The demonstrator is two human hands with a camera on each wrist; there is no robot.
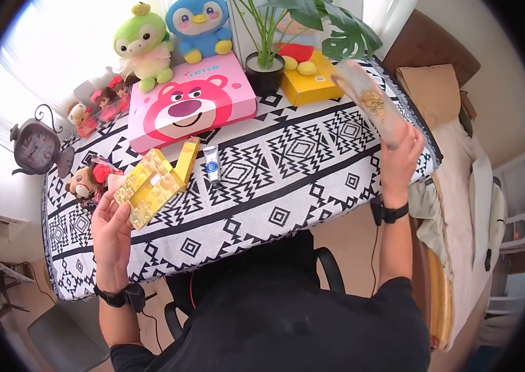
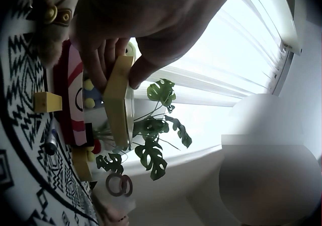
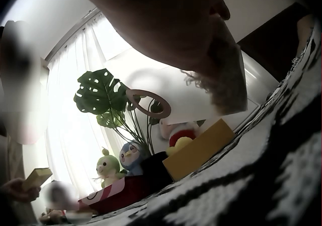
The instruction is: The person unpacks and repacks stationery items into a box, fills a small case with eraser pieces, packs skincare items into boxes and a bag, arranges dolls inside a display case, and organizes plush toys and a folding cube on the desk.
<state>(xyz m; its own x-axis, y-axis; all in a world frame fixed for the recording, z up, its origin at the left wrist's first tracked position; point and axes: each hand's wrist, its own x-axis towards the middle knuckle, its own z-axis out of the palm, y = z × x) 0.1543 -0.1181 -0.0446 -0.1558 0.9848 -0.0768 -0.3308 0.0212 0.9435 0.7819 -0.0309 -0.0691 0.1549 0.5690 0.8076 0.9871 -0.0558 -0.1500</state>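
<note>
My left hand (image 1: 111,226) pinches a flat yellow patterned box (image 1: 166,189) by its near corner, thumb on top, above the left part of the table. In the left wrist view the box (image 2: 118,103) shows edge-on between thumb and fingers. My right hand (image 1: 402,155) grips the near end of a clear container (image 1: 371,102), tilted over the right side of the table. Brown dried bits (image 3: 227,80) lie inside it, and a pinkish-brown ring (image 3: 156,108) shows at its far end. Beyond the left hand are a small yellow box (image 1: 187,160) and a white-and-blue tube (image 1: 211,166).
A pink bear-face box (image 1: 191,102) stands at the back with green (image 1: 143,46) and blue plush toys (image 1: 200,28) on it. Beside it are a potted plant (image 1: 265,71) and a yellow box (image 1: 312,80). A dark clock (image 1: 38,146) and small dolls (image 1: 104,102) stand left.
</note>
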